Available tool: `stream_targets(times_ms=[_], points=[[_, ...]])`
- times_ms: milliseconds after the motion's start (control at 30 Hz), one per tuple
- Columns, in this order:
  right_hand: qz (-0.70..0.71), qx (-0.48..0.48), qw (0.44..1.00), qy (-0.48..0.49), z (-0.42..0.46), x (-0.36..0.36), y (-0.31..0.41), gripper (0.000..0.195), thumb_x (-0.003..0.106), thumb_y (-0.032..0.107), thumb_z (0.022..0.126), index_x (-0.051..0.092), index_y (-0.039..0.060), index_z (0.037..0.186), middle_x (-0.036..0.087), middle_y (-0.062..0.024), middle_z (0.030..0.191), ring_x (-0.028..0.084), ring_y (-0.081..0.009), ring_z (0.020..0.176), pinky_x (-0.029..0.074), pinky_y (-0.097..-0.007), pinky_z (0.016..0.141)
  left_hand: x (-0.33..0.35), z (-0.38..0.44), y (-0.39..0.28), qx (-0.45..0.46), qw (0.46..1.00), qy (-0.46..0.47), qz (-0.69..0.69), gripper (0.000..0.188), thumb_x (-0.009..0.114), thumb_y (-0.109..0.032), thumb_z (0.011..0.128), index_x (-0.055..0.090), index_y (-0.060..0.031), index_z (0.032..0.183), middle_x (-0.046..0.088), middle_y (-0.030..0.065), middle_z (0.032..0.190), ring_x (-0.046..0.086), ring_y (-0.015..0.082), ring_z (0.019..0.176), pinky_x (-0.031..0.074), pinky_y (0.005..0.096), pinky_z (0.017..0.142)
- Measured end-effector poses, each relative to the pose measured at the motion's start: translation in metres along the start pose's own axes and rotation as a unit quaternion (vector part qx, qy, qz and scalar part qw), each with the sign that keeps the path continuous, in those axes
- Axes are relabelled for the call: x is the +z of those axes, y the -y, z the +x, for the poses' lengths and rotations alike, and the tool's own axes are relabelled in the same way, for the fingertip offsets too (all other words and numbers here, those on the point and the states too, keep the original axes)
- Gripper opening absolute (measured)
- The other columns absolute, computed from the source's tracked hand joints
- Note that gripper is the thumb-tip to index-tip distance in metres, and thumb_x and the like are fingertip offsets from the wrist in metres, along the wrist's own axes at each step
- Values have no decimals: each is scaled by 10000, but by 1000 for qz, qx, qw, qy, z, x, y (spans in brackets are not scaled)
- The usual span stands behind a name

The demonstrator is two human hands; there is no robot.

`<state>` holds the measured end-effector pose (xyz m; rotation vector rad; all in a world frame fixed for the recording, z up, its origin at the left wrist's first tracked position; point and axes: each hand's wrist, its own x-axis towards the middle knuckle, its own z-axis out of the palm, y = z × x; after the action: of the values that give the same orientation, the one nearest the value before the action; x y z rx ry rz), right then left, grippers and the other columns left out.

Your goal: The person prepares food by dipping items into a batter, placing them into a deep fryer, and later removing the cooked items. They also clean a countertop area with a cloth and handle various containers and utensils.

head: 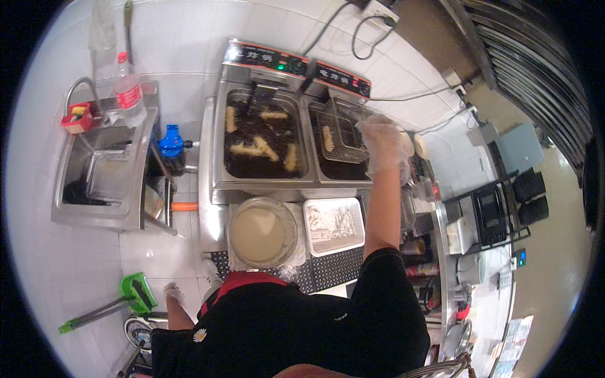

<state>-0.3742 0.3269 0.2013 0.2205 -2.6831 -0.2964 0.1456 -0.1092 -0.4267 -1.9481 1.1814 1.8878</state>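
My right hand (382, 141), in a clear plastic glove, is at the right edge of a wire fry basket (347, 137). Its fingers are hidden, so whether it grips the basket is unclear. One pale battered stick (327, 138) lies in the basket, over the dark oil of the right electric fryer (342, 175). Several battered sticks (255, 150) float in the bubbling left fryer (264, 179). Low at my left side hangs my left hand (174, 292), also gloved, with loosely spread fingers and nothing visible in it.
Before me stand a round bowl of pale batter (262, 231) and a white tray of flour-like powder (334, 226). A metal sink (137, 208) with a plastic bottle (127, 94) is at left. A green dustpan (137, 293) stands on the floor. Shelving (491, 217) lies right.
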Motion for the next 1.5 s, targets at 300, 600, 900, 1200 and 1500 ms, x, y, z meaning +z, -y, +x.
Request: stream_targets(times_ms=[300, 600, 900, 1200, 1500], points=[[164, -360, 919, 4, 6, 50, 164, 186, 627, 224, 816, 747, 181, 951, 723, -91, 975, 690, -292, 905, 570, -392, 779, -3, -13, 2, 14, 1000, -3, -24, 305, 532, -460, 902, 571, -228, 1097, 546, -21, 896, 507, 196, 837, 398, 460, 722], [183, -254, 943, 108, 1, 62, 181, 286, 639, 357, 864, 707, 114, 999, 671, -191, 1063, 637, -376, 1042, 513, -493, 891, -34, -44, 41, -18, 997, -27, -70, 270, 496, -440, 930, 602, -212, 1029, 547, 1, 860, 517, 197, 809, 414, 441, 736], [-6, -217, 965, -147, -2, 24, 50, 242, 626, 305, 901, 678, 71, 933, 676, -144, 814, 661, -349, 860, 547, -450, 733, -9, -11, 13, 2, 999, 29, -31, 270, 542, -454, 898, 579, -222, 1032, 525, -12, 884, 481, 187, 811, 382, 434, 730], [-5, -223, 969, -110, -1, 75, -82, 159, 587, 167, 817, 691, 46, 815, 697, -147, 795, 704, -304, 678, 584, -418, 610, 39, 7, -54, 89, 994, 63, 4, 309, 594, -436, 875, 571, -231, 1104, 535, -25, 926, 487, 178, 850, 384, 437, 751], [-10, -181, 983, 29, -25, -35, 9, 319, 619, 373, 836, 698, 88, 957, 688, -137, 1023, 676, -324, 936, 549, -436, 812, -11, -6, -18, 23, 999, 7, 30, 252, 583, -453, 884, 570, -222, 985, 541, -18, 859, 507, 182, 791, 400, 433, 640]])
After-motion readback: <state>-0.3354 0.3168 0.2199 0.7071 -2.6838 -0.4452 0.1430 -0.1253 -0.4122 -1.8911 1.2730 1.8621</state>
